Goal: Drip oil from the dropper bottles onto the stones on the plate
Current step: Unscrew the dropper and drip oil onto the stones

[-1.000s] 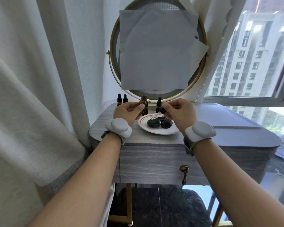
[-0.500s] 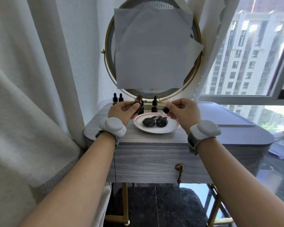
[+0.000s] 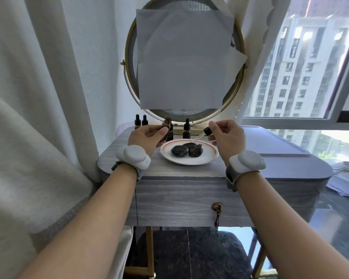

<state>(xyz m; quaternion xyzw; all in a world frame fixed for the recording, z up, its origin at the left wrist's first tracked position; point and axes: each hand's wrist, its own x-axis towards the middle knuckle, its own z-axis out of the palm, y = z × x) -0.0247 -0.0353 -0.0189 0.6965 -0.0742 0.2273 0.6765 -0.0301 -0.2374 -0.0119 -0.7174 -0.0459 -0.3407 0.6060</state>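
Three dark polished stones (image 3: 186,150) lie on a white plate with a red rim line (image 3: 206,159) on the grey dressing table. My right hand (image 3: 227,135) pinches the black bulb of a glass dropper (image 3: 201,134); its tip points down-left over the far stone. My left hand (image 3: 147,136) holds an uncapped amber bottle (image 3: 166,124) upright, left of the plate. Both wrists carry grey bands.
Three capped dropper bottles stand behind the plate: two (image 3: 141,121) at the back left, one (image 3: 186,129) near the mirror base. A round gold-framed mirror (image 3: 184,59) covered with paper rises behind. Curtain (image 3: 38,97) hangs at left, window at right. A drawer knob (image 3: 217,207) faces me.
My right hand has lifted the dropper up and to the right, away from the stones' tops. The left hand keeps the open bottle in place. The camera view shifted slightly.
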